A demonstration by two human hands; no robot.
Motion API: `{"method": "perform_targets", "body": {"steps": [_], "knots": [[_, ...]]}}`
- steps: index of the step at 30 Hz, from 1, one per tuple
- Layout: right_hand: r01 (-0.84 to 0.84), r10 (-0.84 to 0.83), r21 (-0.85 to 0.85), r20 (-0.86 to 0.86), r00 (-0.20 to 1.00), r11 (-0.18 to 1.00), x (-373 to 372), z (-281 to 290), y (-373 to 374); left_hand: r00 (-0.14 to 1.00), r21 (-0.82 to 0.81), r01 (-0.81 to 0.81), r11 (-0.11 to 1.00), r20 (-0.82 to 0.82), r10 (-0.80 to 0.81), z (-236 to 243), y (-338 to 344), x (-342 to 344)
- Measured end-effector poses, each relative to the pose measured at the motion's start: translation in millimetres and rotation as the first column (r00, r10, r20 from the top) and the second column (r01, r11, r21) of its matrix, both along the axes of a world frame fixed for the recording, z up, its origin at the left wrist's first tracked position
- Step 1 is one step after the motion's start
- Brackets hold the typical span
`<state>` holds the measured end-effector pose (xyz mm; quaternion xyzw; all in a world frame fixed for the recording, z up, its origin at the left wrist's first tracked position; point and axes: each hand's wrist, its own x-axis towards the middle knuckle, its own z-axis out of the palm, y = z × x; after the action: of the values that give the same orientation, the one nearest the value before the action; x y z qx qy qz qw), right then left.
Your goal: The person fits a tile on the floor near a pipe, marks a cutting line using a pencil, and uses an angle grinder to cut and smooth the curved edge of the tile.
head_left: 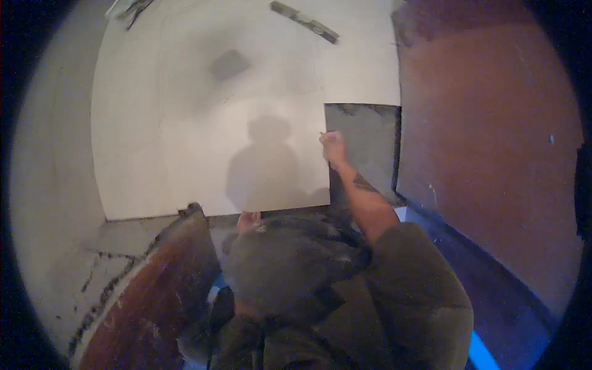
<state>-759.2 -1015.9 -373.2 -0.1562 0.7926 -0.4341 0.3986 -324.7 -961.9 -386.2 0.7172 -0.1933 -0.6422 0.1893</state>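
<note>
A broad cream floor panel [197, 142] spreads out in front of me, with my shadow falling on it. At its right edge, beside a grey recessed patch [368, 139], my right hand [333, 148] is closed in a pinch. A small thin tip pokes out from those fingers, too small to name. My left hand [248, 221] is low, at the panel's near edge and next to my knee. Only part of it shows, and its fingers are too blurred and covered to read.
Far off on the cream surface lie a dark narrow bar [305, 23] and a grey flat block [229, 65]. A reddish-brown panel [487, 111] fills the right side. Near left stands another reddish-brown board [154, 296] with a rough dark edge.
</note>
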Motion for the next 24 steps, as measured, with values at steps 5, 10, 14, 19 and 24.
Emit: {"method": "perform_targets", "body": {"steps": [5, 10, 14, 19, 24], "knots": [[-0.356, 0.280, -0.030, -0.558, 0.781, 0.934, 11, 61, -13, 0.999, -0.069, -0.024, 0.997, 0.038, 0.027, 4, 7, -21], [-0.751, 0.703, -0.095, -0.292, 0.648, 0.653, 130, 98, -38, 0.850, -0.050, 0.404, 0.914, 0.389, -0.355, -6, 7, -43], [-0.926, 0.922, 0.022, -0.108, 0.373, 0.377, 228, 76, -70, 0.214, 0.239, 0.816, 0.526, 0.721, -0.660, -57, 24, -46], [-1.000, 0.918, 0.021, -0.395, -0.014, -0.006, 300, 51, -105, 0.558, 0.063, -0.746, 0.662, -0.483, 0.675, -34, 30, -76], [-0.995, 0.960, 0.088, -0.278, 0.016, 0.042, 337, 75, -129, 0.927, -0.071, -0.359, 0.931, 0.092, 0.365, 28, -8, -90]]}}
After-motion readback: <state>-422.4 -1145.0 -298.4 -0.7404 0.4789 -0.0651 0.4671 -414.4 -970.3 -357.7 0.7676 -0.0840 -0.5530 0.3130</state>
